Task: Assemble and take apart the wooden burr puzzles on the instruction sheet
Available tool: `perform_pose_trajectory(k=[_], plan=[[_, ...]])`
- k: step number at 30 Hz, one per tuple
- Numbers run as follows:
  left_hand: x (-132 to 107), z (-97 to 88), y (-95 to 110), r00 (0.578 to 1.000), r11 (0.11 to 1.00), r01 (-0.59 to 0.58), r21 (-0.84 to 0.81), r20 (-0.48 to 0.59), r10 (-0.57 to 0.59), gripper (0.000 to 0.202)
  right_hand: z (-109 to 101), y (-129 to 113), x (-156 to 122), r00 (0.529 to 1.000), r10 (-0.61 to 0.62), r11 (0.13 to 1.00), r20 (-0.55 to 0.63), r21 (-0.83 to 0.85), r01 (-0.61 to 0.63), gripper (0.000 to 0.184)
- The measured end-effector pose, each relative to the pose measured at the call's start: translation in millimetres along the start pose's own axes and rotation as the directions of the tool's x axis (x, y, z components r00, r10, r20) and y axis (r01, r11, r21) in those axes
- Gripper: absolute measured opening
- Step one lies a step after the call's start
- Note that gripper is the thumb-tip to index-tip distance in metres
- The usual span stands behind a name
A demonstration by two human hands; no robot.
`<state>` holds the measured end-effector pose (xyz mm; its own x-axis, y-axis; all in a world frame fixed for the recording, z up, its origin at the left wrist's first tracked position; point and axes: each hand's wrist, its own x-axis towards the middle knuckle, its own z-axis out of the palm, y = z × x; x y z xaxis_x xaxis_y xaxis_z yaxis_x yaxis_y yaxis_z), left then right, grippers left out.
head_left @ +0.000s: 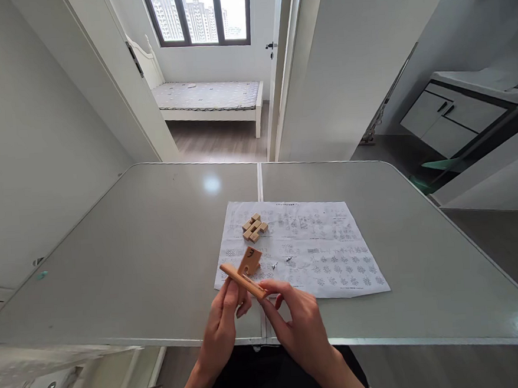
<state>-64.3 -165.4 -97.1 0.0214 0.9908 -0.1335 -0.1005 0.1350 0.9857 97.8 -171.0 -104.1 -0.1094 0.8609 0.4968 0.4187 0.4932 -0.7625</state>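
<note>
Above the table's near edge, my left hand and my right hand together hold wooden puzzle pieces. One long wooden bar runs slantwise between the fingertips of both hands. A shorter notched piece marked with a handwritten number stands up behind it. The fingers of both hands are closed on the pieces. Further back, a partly built wooden block puzzle rests on a printed instruction sheet, apart from both hands.
The grey folding table has a seam down its middle. A few small dark bits lie on the sheet. Beyond the table an open doorway shows a bed under a window. Cabinets stand at the right.
</note>
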Motion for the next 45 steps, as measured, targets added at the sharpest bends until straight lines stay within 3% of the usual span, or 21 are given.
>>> perform_pose_trajectory(k=[5, 10, 13, 16, 19, 22, 27, 30, 34, 38, 41, 45], plan=[[15.7, -10.6, 1.3, 0.982, 0.998, -0.054, -0.044, -0.184, 0.046, 0.047, 2.3, 13.2, 14.8, 0.99, -0.041, 0.992, 0.132, -0.113, 0.056, 0.027], [22.2, -17.9, -3.0, 0.967, 0.993, -0.043, -0.113, -0.256, 0.012, 0.044, 12.4, 31.6, 37.8, 0.94, -0.104, 0.955, 0.324, -0.232, 0.186, 0.037], [23.0, -19.8, -7.5, 0.965, 0.992, -0.035, -0.121, -0.262, 0.002, 0.044, 18.8, 41.6, 50.4, 0.908, -0.091, 0.931, 0.41, -0.289, 0.224, 0.034], [24.6, -20.0, -9.3, 0.968, 0.994, -0.033, -0.109, -0.252, 0.005, 0.046, 21.6, 47.3, 59.2, 0.877, -0.073, 0.912, 0.475, -0.324, 0.252, 0.019], [26.2, -18.7, -7.5, 0.968, 0.995, -0.033, -0.092, -0.251, 0.009, 0.045, 21.3, 48.5, 63.2, 0.856, -0.052, 0.9, 0.515, -0.347, 0.264, 0.02], [26.5, -16.2, -4.7, 0.968, 0.995, -0.037, -0.094, -0.251, 0.013, 0.044, 21.2, 47.8, 62.8, 0.855, -0.048, 0.906, 0.517, -0.337, 0.255, 0.022], [25.2, -16.1, -7.1, 0.977, 0.995, -0.054, -0.079, -0.211, 0.036, 0.043, 16.3, 46.6, 56.4, 0.877, -0.069, 0.917, 0.475, -0.317, 0.244, 0.005], [24.3, -18.0, -10.1, 0.981, 0.998, -0.032, -0.055, -0.195, 0.02, 0.043, -0.6, 48.2, 49.3, 0.897, -0.033, 0.957, 0.44, -0.244, 0.155, 0.002], [22.5, -14.1, -9.1, 0.979, 1.0, 0.012, -0.017, -0.201, -0.015, 0.045, -36.9, 52.8, 38.9, 0.923, 0.155, 0.988, 0.352, -0.042, -0.15, 0.011], [21.1, -2.0, -7.9, 0.986, 1.0, 0.018, -0.021, -0.163, -0.021, 0.043, -62.6, 53.3, 32.7, 0.887, 0.311, 0.852, 0.342, 0.314, -0.419, 0.026], [21.1, 8.3, -11.8, 0.994, 0.998, 0.033, -0.056, -0.099, -0.038, 0.043, -64.0, 50.6, 29.9, 0.883, 0.349, 0.731, 0.313, 0.499, -0.466, 0.03], [21.9, 20.3, -22.0, 0.996, 0.991, 0.077, -0.112, -0.025, -0.081, 0.041, -52.2, 46.0, 27.9, 0.88, 0.325, 0.622, 0.347, 0.623, -0.475, 0.035]])
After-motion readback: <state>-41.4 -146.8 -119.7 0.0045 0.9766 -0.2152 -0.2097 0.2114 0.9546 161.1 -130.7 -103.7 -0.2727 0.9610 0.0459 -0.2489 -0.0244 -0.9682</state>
